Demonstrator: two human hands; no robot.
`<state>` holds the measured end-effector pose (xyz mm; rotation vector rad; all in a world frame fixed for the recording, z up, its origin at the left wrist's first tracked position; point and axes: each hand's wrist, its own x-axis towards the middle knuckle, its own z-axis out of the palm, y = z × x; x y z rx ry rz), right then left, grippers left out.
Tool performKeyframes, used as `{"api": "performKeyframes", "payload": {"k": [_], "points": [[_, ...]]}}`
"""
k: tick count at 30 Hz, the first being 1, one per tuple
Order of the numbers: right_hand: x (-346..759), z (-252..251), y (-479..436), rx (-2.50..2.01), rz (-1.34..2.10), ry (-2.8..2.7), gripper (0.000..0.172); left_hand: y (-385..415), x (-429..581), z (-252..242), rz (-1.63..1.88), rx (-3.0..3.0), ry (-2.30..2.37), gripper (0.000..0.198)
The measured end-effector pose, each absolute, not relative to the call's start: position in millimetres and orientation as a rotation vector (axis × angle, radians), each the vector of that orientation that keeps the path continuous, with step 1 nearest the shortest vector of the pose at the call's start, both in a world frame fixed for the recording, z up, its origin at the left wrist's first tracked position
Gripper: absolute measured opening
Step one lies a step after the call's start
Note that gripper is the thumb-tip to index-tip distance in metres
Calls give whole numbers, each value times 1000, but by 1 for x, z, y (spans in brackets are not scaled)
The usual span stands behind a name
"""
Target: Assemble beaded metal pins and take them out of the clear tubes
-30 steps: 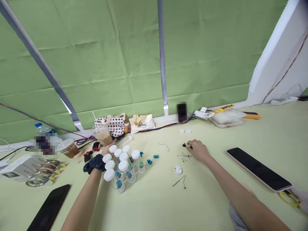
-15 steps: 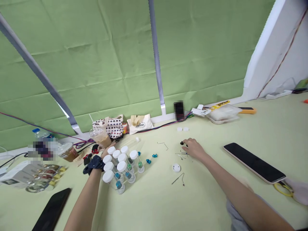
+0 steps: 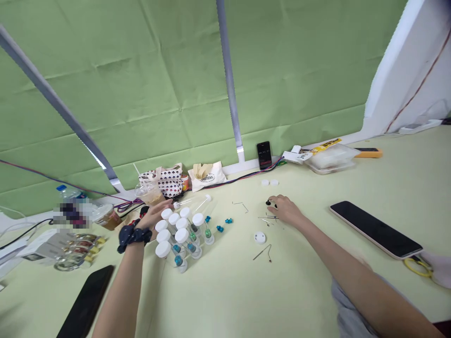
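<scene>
shifted the left hand [image 3: 158, 215] a bit leftward since half a second ago, with a clear lying tube with a round white cap [image 3: 176, 205] now showing at the fingertips. fingers reaching forward, can't tell if pinching it. got the right hand [image 3: 286, 209] curled over small black round parts [image 3: 268, 203], again can't tell if gripping. beside the left forearm, upright clear white-capped tubes [image 3: 181, 235], then small shiny teal pieces [image 3: 220, 228]. nearer, a flat white disc [image 3: 260, 237].
</scene>
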<state>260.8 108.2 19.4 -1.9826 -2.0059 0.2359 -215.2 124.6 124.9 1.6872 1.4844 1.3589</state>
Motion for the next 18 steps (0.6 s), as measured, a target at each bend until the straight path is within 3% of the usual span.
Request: {"api": "performKeyframes", "payload": {"k": [4, 9, 11, 14, 18], "points": [[255, 25, 103, -1983, 197, -1979, 41, 107, -244, 146, 1245, 1594, 1572, 57], [252, 34, 98, -1918, 162, -2007, 27, 47, -191, 182, 1890, 1810, 1236, 33], [252, 37, 96, -1864, 186, -2065, 19, 23, -144, 180, 1664, 2045, 1058, 23], [250, 41, 92, -1794, 241, -2182, 10, 11, -72, 149, 914, 2419, 1006, 27], [249, 43, 89, -1773, 280, -2265, 7, 37, -6, 76, 567, 2548, 1458, 43]]}}
